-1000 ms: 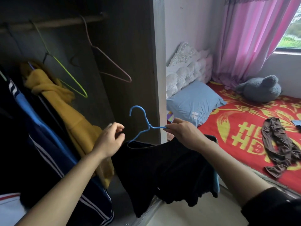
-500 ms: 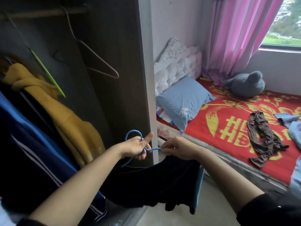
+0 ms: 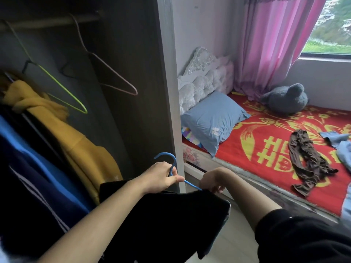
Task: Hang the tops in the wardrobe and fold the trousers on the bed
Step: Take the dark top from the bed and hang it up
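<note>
A black top [image 3: 161, 221] hangs on a blue hanger [image 3: 171, 164] in front of the open wardrobe [image 3: 133, 73]. My left hand [image 3: 161, 176] grips the hanger's neck just under the hook. My right hand [image 3: 213, 180] pinches the hanger's right arm at the top's shoulder. The rail [image 3: 47, 22] runs across the top of the wardrobe. Dark brown trousers [image 3: 307, 160] lie crumpled on the red bed cover [image 3: 266, 149], and light blue clothing [image 3: 340, 145] lies at the bed's right edge.
On the rail hang an empty green hanger [image 3: 62, 92], an empty pink hanger [image 3: 114, 76], a yellow top [image 3: 76, 145] and a blue and navy jacket [image 3: 38, 177]. A blue pillow [image 3: 212, 122] and grey plush toy [image 3: 284, 98] lie on the bed by the pink curtain [image 3: 271, 44].
My left hand went from beside the hanger to gripping its neck. Hanger and black top dropped lower, and my view swung right then back toward the wardrobe.
</note>
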The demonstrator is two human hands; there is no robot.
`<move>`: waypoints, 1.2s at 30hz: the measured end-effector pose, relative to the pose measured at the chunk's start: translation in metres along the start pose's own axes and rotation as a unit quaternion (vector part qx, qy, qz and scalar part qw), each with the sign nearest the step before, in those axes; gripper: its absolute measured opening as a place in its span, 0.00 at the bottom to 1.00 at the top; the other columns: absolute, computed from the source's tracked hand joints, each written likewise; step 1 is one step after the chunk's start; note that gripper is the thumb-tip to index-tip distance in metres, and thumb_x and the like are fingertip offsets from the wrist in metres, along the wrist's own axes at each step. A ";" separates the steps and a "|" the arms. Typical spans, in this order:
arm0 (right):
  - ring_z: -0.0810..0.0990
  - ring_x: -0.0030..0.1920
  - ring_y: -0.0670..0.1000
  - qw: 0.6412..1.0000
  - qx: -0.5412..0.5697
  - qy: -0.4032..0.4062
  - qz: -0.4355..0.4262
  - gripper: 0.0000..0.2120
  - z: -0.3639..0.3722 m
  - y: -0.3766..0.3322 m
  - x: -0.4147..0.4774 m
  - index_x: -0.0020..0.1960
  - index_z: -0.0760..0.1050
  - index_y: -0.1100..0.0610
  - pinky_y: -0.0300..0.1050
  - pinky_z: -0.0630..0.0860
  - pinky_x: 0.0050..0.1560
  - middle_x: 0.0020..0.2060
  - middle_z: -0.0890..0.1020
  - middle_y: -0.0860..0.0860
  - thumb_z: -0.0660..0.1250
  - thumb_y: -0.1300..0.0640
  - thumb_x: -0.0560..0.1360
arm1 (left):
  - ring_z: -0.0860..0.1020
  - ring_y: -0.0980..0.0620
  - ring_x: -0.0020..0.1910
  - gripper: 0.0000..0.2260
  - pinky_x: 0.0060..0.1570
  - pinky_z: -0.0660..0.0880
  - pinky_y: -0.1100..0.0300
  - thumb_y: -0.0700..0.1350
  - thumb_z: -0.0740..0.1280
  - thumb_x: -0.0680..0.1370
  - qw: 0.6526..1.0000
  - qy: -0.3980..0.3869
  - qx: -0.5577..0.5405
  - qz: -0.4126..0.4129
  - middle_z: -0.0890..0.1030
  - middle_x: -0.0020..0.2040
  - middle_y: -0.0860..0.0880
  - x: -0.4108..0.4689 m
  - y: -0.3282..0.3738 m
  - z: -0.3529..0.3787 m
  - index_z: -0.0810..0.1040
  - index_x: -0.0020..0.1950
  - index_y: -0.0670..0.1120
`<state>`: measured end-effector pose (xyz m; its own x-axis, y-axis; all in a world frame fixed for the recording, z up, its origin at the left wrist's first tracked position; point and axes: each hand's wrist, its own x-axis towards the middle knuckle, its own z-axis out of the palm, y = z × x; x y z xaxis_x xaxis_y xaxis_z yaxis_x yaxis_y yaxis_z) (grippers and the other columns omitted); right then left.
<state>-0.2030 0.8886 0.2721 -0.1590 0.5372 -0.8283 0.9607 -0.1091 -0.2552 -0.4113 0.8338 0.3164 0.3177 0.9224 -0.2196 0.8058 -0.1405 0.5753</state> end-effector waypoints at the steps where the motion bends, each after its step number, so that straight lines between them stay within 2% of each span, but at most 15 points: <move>1: 0.69 0.27 0.48 0.998 -0.002 0.055 -0.016 0.11 0.000 0.000 0.000 0.39 0.71 0.56 0.34 0.66 0.24 0.31 0.73 0.50 0.58 0.56 0.79 | 0.73 0.59 0.29 0.13 0.35 0.71 0.62 0.57 0.70 0.76 1.000 0.007 0.004 -0.008 0.75 0.27 0.56 -0.001 -0.004 -0.001 0.82 0.37 0.50; 3: 0.68 0.25 0.49 0.986 0.048 0.155 -0.046 0.10 -0.004 0.003 0.001 0.38 0.70 0.58 0.36 0.65 0.22 0.29 0.72 0.52 0.58 0.60 0.77 | 0.73 0.60 0.28 0.15 0.34 0.69 0.63 0.56 0.69 0.77 0.999 0.024 0.003 -0.039 0.76 0.25 0.57 -0.004 -0.014 -0.006 0.82 0.33 0.51; 6: 0.71 0.23 0.50 0.958 0.162 0.223 -0.078 0.06 -0.010 0.001 -0.004 0.40 0.72 0.61 0.36 0.66 0.21 0.30 0.73 0.54 0.59 0.62 0.75 | 0.73 0.62 0.24 0.17 0.30 0.66 0.64 0.55 0.68 0.77 0.994 0.055 0.005 -0.094 0.74 0.22 0.58 -0.003 -0.028 -0.010 0.81 0.31 0.50; 9: 0.76 0.25 0.51 0.929 0.199 0.286 -0.126 0.11 -0.016 -0.012 -0.017 0.36 0.74 0.61 0.35 0.70 0.23 0.29 0.77 0.54 0.61 0.59 0.76 | 0.78 0.56 0.34 0.18 0.34 0.68 0.61 0.57 0.67 0.77 0.985 0.095 0.043 -0.141 0.78 0.29 0.54 0.001 -0.036 -0.006 0.79 0.30 0.49; 12: 0.84 0.36 0.58 0.894 0.184 0.370 -0.173 0.14 -0.021 -0.023 -0.029 0.38 0.79 0.65 0.49 0.81 0.39 0.32 0.82 0.60 0.62 0.56 0.74 | 0.79 0.50 0.40 0.19 0.38 0.69 0.59 0.58 0.66 0.77 0.977 0.141 0.059 -0.150 0.79 0.34 0.51 0.004 -0.039 -0.012 0.77 0.31 0.48; 14: 0.85 0.38 0.58 0.878 0.226 0.364 -0.216 0.10 -0.022 -0.026 -0.035 0.44 0.80 0.61 0.54 0.83 0.44 0.38 0.84 0.59 0.63 0.56 0.75 | 0.79 0.52 0.37 0.18 0.38 0.69 0.60 0.57 0.67 0.77 0.976 0.186 0.024 -0.114 0.79 0.32 0.52 0.004 -0.037 -0.025 0.79 0.32 0.48; 16: 0.86 0.42 0.57 0.891 0.261 0.273 -0.254 0.09 -0.018 -0.027 -0.040 0.55 0.78 0.56 0.51 0.84 0.42 0.45 0.84 0.58 0.64 0.54 0.78 | 0.78 0.53 0.34 0.16 0.38 0.71 0.58 0.56 0.69 0.77 0.971 0.222 -0.049 -0.078 0.80 0.30 0.51 0.002 -0.034 -0.040 0.82 0.33 0.49; 18: 0.85 0.46 0.53 0.908 0.184 0.253 -0.279 0.10 -0.017 -0.023 -0.042 0.57 0.78 0.53 0.50 0.83 0.48 0.47 0.85 0.55 0.62 0.50 0.81 | 0.79 0.48 0.38 0.16 0.42 0.75 0.53 0.56 0.69 0.77 0.965 0.234 -0.096 -0.064 0.83 0.35 0.44 -0.002 -0.031 -0.050 0.84 0.35 0.48; 21: 0.78 0.53 0.49 0.868 0.025 0.393 -0.303 0.15 -0.018 -0.016 -0.043 0.65 0.75 0.47 0.44 0.75 0.55 0.52 0.78 0.48 0.65 0.49 0.79 | 0.81 0.46 0.45 0.15 0.49 0.76 0.52 0.56 0.68 0.78 0.965 0.234 -0.107 -0.047 0.84 0.41 0.41 -0.007 -0.025 -0.055 0.84 0.37 0.48; 23: 0.71 0.60 0.49 0.835 -0.025 0.433 -0.339 0.23 -0.018 -0.017 -0.047 0.72 0.68 0.45 0.46 0.70 0.63 0.59 0.72 0.49 0.66 0.46 0.78 | 0.81 0.56 0.39 0.16 0.43 0.75 0.54 0.56 0.67 0.78 0.964 0.232 -0.127 -0.034 0.84 0.35 0.49 -0.008 -0.017 -0.060 0.85 0.37 0.48; 25: 0.68 0.66 0.50 0.813 -0.084 0.444 -0.367 0.25 -0.020 -0.027 -0.052 0.74 0.66 0.46 0.50 0.65 0.67 0.65 0.72 0.49 0.63 0.42 0.80 | 0.75 0.62 0.27 0.16 0.34 0.69 0.61 0.56 0.67 0.78 0.962 0.223 -0.155 -0.023 0.77 0.25 0.57 -0.007 -0.008 -0.065 0.85 0.38 0.48; 27: 0.73 0.62 0.50 0.794 -0.132 0.455 -0.380 0.21 -0.025 -0.038 -0.058 0.73 0.69 0.47 0.50 0.69 0.63 0.61 0.76 0.49 0.58 0.43 0.82 | 0.68 0.60 0.22 0.17 0.29 0.65 0.65 0.57 0.67 0.78 0.959 0.212 -0.188 -0.008 0.71 0.22 0.56 -0.006 0.000 -0.071 0.86 0.39 0.47; 30: 0.79 0.49 0.53 0.785 -0.122 0.461 -0.395 0.16 -0.035 -0.045 -0.072 0.61 0.77 0.51 0.53 0.76 0.51 0.48 0.78 0.49 0.56 0.45 0.83 | 0.71 0.61 0.25 0.15 0.31 0.67 0.69 0.53 0.68 0.79 0.950 0.225 -0.213 0.039 0.75 0.26 0.53 -0.010 0.003 -0.084 0.85 0.42 0.44; 33: 0.79 0.45 0.52 0.762 -0.081 0.491 -0.415 0.13 -0.038 -0.046 -0.079 0.54 0.77 0.53 0.53 0.76 0.47 0.44 0.80 0.48 0.58 0.47 0.83 | 0.81 0.58 0.37 0.06 0.39 0.75 0.67 0.48 0.69 0.79 0.943 0.236 -0.221 0.079 0.84 0.37 0.51 -0.014 -0.002 -0.102 0.83 0.49 0.48; 36: 0.77 0.40 0.46 0.764 -0.020 0.501 -0.407 0.13 -0.036 -0.057 -0.086 0.50 0.79 0.53 0.47 0.71 0.41 0.39 0.80 0.47 0.60 0.48 0.83 | 0.83 0.55 0.46 0.04 0.50 0.78 0.60 0.46 0.68 0.79 0.950 0.245 -0.172 0.088 0.85 0.43 0.52 -0.015 -0.012 -0.117 0.82 0.52 0.50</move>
<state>-0.2356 0.8787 0.3757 -0.4716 0.7864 0.3990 0.6464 0.6160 -0.4501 -0.4842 0.8642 0.4050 0.0930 0.9640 0.2490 0.5246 -0.2600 0.8107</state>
